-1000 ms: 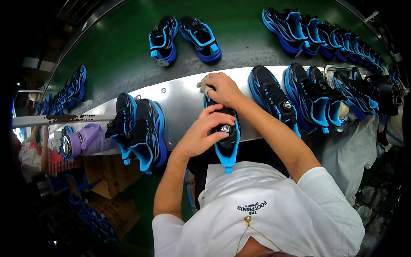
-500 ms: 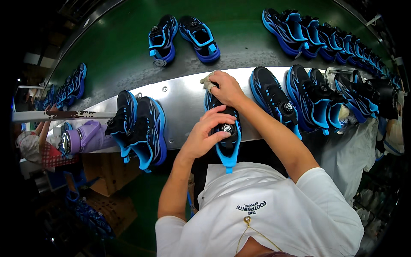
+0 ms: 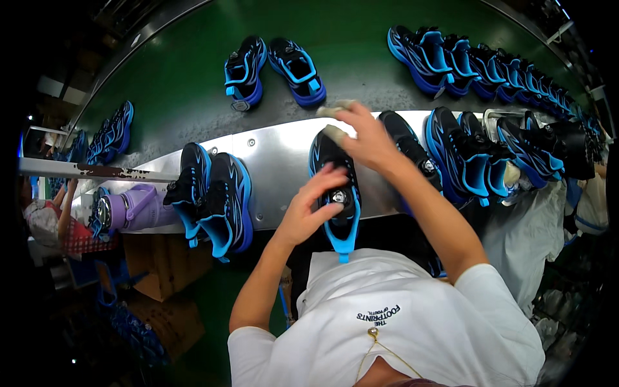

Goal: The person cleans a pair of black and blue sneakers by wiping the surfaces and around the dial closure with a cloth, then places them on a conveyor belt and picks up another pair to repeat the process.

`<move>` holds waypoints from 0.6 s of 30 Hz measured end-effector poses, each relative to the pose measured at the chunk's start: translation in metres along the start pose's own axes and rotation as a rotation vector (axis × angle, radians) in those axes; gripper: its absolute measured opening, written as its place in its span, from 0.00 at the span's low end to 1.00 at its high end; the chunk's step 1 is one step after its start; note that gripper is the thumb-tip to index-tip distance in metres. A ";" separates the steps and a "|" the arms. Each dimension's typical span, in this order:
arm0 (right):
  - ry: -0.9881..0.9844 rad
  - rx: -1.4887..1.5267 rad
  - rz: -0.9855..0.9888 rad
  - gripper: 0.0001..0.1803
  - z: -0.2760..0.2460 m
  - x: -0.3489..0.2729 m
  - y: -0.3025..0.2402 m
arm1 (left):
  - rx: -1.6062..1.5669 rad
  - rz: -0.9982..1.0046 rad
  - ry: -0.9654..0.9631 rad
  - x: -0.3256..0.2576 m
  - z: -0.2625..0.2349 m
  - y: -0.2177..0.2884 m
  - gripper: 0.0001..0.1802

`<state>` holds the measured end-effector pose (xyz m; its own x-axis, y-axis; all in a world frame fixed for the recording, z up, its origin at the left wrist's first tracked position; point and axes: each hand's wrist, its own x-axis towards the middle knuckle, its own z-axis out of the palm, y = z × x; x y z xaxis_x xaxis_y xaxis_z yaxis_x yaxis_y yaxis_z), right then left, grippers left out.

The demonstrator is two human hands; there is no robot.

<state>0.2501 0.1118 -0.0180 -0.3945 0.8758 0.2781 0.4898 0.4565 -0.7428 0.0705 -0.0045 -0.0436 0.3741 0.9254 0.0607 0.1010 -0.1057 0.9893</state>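
Observation:
A black and blue sneaker [image 3: 333, 158] with a round dial on its tongue rests on the metal ledge in front of me, toe pointing away and heel loop toward my shirt. My left hand [image 3: 305, 209] grips its upper from the left, with thumb and fingers curved around the dial [image 3: 339, 197]. Over the toe end, my right hand [image 3: 366, 137] is raised off the shoe, slightly blurred, its fingers apart and holding nothing. Pale covers sit on its thumb and a fingertip. Just right of it, another sneaker [image 3: 407, 145] is partly hidden by my right forearm.
Two sneakers [image 3: 222, 200] stand left on the metal ledge [image 3: 271, 161], near a purple bottle [image 3: 138, 206] and a chipped white bar [image 3: 90, 169]. On the green surface [image 3: 174, 71] are a pair [image 3: 298, 71] and a long row of sneakers [image 3: 425, 61]. More sneakers [image 3: 454, 155] crowd the right.
My right hand has come up off the toe and opened, moving right. My left hand stays by the dial with its fingers slightly shifted. The whole view has tilted slightly.

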 end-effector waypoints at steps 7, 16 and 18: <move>-0.012 0.082 0.598 0.26 -0.107 -0.137 0.074 | 0.160 -0.221 0.285 -0.048 0.061 -0.027 0.50; 0.094 0.443 0.603 0.42 -0.093 -0.015 0.059 | 0.206 0.008 0.436 0.132 0.022 -0.015 0.40; 0.107 0.297 0.565 0.47 -0.084 0.043 0.063 | 0.123 -0.217 0.507 0.177 -0.009 -0.013 0.38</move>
<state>0.3290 0.1919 -0.0019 -0.0516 0.9861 -0.1577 0.3577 -0.1292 -0.9249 0.1274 0.1643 -0.0442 -0.1537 0.9865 -0.0560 0.2442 0.0929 0.9653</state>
